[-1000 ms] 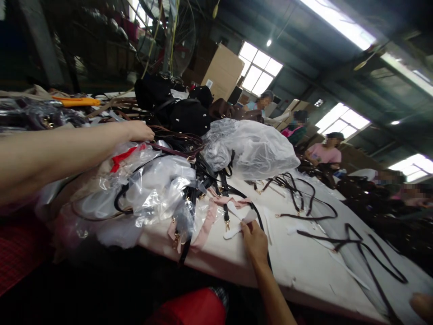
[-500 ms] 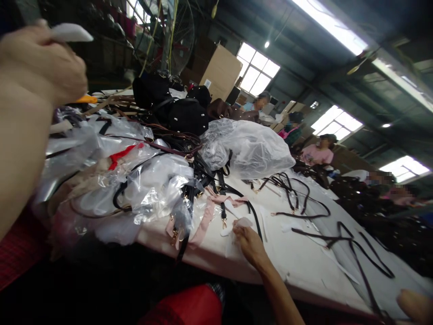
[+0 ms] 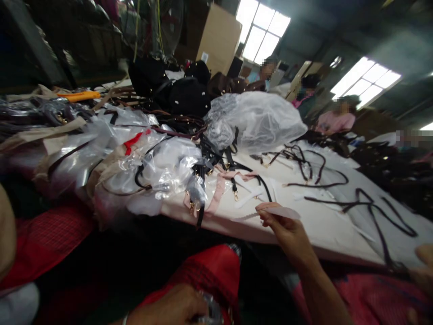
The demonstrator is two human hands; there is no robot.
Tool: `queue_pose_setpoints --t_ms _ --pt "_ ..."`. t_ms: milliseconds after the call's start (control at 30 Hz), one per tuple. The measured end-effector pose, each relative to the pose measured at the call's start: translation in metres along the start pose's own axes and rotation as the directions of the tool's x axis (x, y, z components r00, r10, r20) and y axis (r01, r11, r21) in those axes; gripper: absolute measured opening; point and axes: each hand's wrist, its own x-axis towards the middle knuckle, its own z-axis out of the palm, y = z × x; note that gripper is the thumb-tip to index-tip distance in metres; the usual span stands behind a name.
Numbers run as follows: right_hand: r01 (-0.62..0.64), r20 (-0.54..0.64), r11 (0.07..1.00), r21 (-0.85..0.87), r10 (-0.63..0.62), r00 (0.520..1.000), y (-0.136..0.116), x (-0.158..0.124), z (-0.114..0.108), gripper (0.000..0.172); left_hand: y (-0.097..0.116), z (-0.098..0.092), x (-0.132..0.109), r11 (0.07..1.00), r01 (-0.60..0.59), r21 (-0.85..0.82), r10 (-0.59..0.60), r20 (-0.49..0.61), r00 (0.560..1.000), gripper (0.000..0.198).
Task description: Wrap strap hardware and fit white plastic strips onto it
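Part of my left hand or forearm (image 3: 6, 230) shows at the left edge, its fingers out of frame. Below it, in the bottom left corner, is a blurred white thing (image 3: 18, 302); I cannot tell whether it is held. My right hand (image 3: 176, 304), with a pale band at the wrist, is low in front of my red-clad leg (image 3: 206, 266). Its fingers are closed on a clear shiny piece (image 3: 212, 309), too dim to name. On the table's near edge lie black straps with gold clasps (image 3: 199, 194) and a pink ribbon (image 3: 218, 192).
A co-worker's hand (image 3: 287, 232) holds a white strip (image 3: 280, 212) at the table edge; another hand (image 3: 424, 255) is at far right. Plastic-wrapped goods (image 3: 172, 167), black bags (image 3: 187, 92), a stuffed clear bag (image 3: 267, 122) and dark straps (image 3: 365, 212) cover the table.
My left arm, raised at upper left holding a white thing, has dropped to the left edge. My right hand has come into view at the bottom. The view has tipped downward.
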Motion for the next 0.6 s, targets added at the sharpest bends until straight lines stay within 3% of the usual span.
queue_pose_setpoints --t_ms 33,67,133,200,300,367,500,600 --pt "0.005 0.035 1.000 0.019 -0.006 0.999 -0.001 -0.021 0.000 0.031 0.001 0.000 -0.002 0.995 -0.031 0.090 0.032 -0.014 0.999 0.007" --pt "-0.017 0.104 0.999 0.032 0.014 0.995 -0.001 -0.043 0.001 0.026 0.003 0.001 -0.004 0.943 -0.125 0.309 0.142 -0.032 0.989 0.005" --pt "-0.088 0.250 0.995 0.036 0.076 0.965 0.006 -0.085 0.007 0.022 0.008 0.003 -0.008 0.776 -0.224 0.589 0.285 -0.010 0.959 0.005" --pt "-0.179 0.320 0.983 0.036 0.159 0.934 0.017 -0.119 0.015 0.023 0.014 0.007 -0.011 0.613 -0.268 0.743 0.357 0.042 0.933 0.007" --pt "-0.285 0.310 0.951 0.120 0.237 0.921 0.034 -0.151 0.023 0.025 0.024 0.014 -0.013 0.472 -0.283 0.835 0.370 0.104 0.923 0.009" --pt "-0.305 0.314 0.940 0.156 0.245 0.917 0.038 -0.161 0.021 0.025 0.028 0.020 -0.012 0.441 -0.286 0.851 0.360 0.124 0.925 0.009" --pt "-0.161 0.240 0.987 0.016 0.153 0.959 0.033 -0.170 0.006 0.027 0.032 0.030 -0.007 0.408 -0.281 0.869 0.329 0.147 0.933 0.009" --pt "-0.076 0.195 0.996 -0.039 0.082 0.977 0.030 -0.177 -0.002 0.025 0.031 0.038 -0.003 0.332 -0.268 0.905 0.301 0.167 0.939 0.011"
